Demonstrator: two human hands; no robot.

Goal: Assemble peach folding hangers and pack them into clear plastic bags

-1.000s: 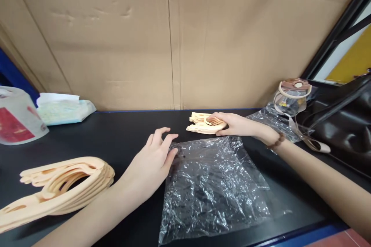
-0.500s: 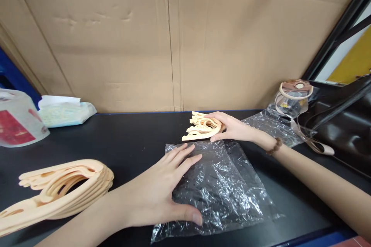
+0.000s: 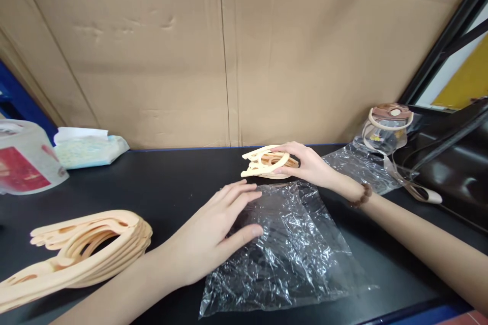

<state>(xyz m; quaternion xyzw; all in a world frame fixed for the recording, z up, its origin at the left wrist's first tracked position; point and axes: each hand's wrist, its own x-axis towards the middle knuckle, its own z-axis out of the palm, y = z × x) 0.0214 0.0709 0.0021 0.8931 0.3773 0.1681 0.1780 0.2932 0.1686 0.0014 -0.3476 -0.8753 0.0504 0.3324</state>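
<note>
Head view: cream-yellow, curved pieces (image 3: 264, 168)

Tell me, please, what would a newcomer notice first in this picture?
Probably the shiny bag near the middle of the black table, with the left hand spread over its left edge. Behind it, the right hand grips pale pieces. A similar-looking stack lies at the lower left.

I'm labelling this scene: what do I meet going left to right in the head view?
White translucent roll, blue-and-white soft packet, left hand, held stack of curved cream pieces, right hand, clear brown-lidded cup, glossy black bag.
</note>
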